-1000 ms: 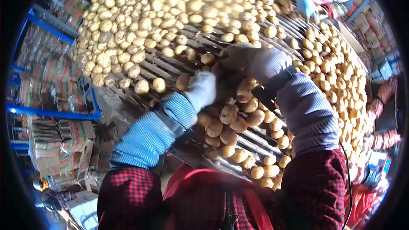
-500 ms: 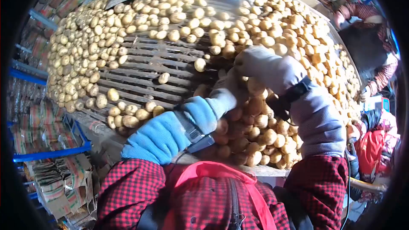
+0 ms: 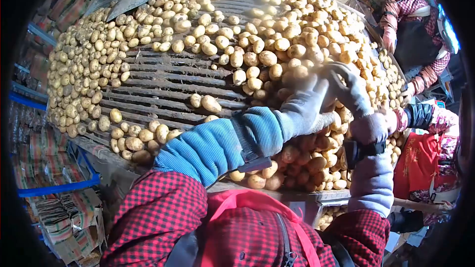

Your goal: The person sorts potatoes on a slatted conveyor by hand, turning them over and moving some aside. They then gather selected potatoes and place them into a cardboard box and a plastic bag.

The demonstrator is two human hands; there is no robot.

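Potatoes (image 3: 277, 59) lie heaped over a slatted table (image 3: 168, 76), thickest to the right. My left hand (image 3: 304, 111), in a grey glove with a blue knitted sleeve, reaches across to the pile right of the slats, its fingers pointing up and right over potatoes. Just beside it is my right hand (image 3: 346, 86), gloved in grey, with curved fingers parted over the same heap. I see no potato clearly held in it. Whatever lies under the left palm is hidden. A dark strap device sits on each wrist.
Two co-workers stand at the right edge, one in a checked top (image 3: 418, 24), one with a red apron (image 3: 413, 160). A metal scoop (image 3: 129, 4) rests at the back left. Stacked cartons (image 3: 74, 217) and a blue frame (image 3: 59, 188) stand at the left.
Both my hands have moved right over the pile, and the right fingers now show spread. More potatoes lie at the slats' right side. The blue object at the back is gone from view.
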